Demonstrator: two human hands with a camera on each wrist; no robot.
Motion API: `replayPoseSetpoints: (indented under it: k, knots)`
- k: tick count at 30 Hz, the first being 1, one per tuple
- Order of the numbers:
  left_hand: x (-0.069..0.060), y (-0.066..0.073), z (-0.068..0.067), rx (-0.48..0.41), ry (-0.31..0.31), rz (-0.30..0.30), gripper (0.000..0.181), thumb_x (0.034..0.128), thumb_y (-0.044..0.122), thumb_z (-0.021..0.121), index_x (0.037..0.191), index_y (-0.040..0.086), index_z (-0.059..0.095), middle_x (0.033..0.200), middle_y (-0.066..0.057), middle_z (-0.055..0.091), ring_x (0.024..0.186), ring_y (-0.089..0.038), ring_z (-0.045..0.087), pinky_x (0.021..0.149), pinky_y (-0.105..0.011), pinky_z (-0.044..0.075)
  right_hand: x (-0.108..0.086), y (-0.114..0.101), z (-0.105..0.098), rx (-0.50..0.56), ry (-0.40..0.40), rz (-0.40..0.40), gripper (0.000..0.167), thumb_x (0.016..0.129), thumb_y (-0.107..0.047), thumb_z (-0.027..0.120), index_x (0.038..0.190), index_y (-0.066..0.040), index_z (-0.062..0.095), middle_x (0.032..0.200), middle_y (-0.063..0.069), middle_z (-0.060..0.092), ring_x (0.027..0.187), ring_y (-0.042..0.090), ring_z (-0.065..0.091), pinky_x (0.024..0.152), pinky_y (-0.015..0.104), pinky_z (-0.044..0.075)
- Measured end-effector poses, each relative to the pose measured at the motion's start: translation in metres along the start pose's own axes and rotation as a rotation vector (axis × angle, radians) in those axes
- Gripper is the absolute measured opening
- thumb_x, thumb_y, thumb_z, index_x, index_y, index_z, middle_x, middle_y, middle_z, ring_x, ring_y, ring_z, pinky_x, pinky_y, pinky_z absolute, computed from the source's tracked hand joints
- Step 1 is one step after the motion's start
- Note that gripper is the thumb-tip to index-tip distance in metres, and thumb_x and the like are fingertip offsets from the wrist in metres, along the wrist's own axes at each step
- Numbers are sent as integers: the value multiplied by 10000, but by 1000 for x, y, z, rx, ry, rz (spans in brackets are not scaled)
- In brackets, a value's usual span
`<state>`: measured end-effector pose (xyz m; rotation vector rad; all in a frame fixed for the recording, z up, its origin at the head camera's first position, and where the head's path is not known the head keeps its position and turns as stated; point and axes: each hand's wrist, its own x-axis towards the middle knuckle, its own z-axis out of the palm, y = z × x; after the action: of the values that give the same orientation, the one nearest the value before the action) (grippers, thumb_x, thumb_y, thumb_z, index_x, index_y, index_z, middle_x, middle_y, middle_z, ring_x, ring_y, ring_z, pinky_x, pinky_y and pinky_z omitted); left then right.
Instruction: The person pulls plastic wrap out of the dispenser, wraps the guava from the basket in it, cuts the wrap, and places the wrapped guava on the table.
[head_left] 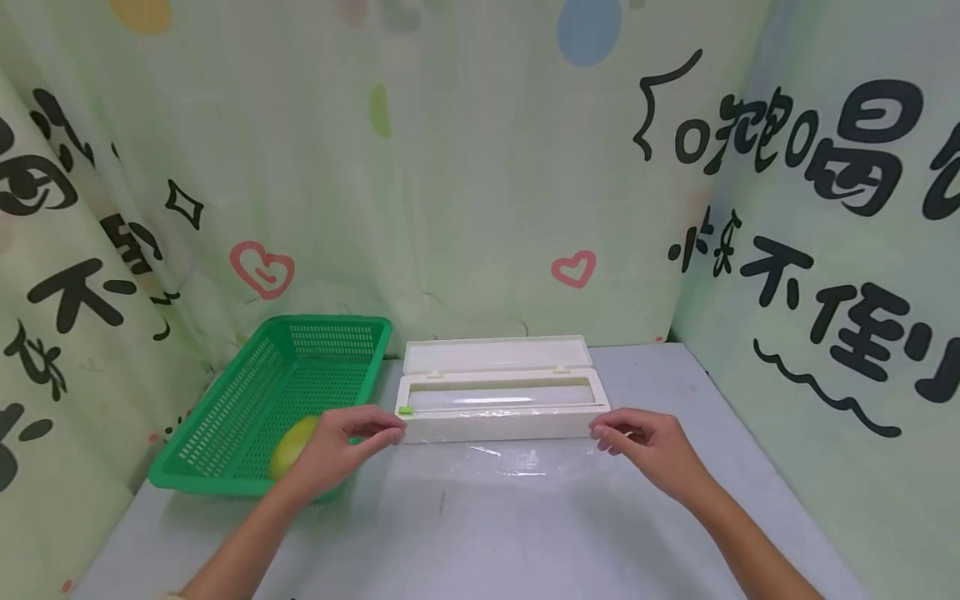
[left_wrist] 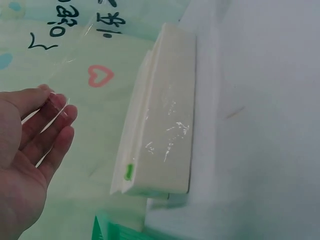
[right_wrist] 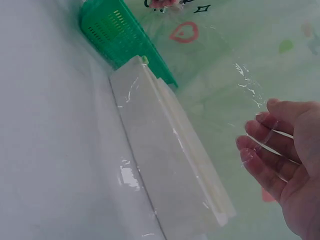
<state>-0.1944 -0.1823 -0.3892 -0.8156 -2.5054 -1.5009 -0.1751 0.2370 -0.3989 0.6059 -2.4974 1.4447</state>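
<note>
A white cling film dispenser stands on the table with its lid raised at the back. The small green slider sits at its left end. Clear cling film stretches in front of the box, showing mostly as glints. My left hand pinches one corner of the film between thumb and fingers, near the box's left end. Opposite it, my right hand pinches the other corner; the right wrist view shows film running from its fingertips. Both hands are held apart from the box.
A green plastic basket stands to the left of the dispenser, with a yellow-green round fruit inside, partly hidden by my left forearm. Printed curtains close off the back and sides of the white table.
</note>
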Motion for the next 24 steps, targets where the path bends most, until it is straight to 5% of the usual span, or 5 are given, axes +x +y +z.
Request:
replayPoseSetpoints:
  k: [8, 16, 24]
  knots:
    - [-7, -8, 2, -17, -223, -13, 146, 842, 183, 746, 964, 103, 733, 901, -25, 744, 802, -26, 668, 753, -244, 576, -8, 8, 4, -2, -71, 32, 101, 912, -130, 660, 994, -98, 712, 866, -52, 707, 742, 104, 665, 657, 267, 583]
    - [-12, -15, 2, -59, -337, -15, 185, 973, 166, 572, 948, 101, 744, 882, -41, 748, 852, -53, 673, 803, -253, 558, -14, 9, 1, 116, -316, 70, 253, 1028, -116, 440, 1017, -28, 677, 926, 73, 707, 789, 150, 687, 666, 319, 600]
    - [-15, -18, 3, -97, -420, -18, 182, 967, 154, 576, 921, 95, 742, 814, -63, 746, 806, -75, 688, 801, -255, 553, -20, 8, 1, 133, -413, 50, 117, 876, -113, 696, 985, -73, 683, 956, 62, 695, 800, 135, 703, 669, 294, 595]
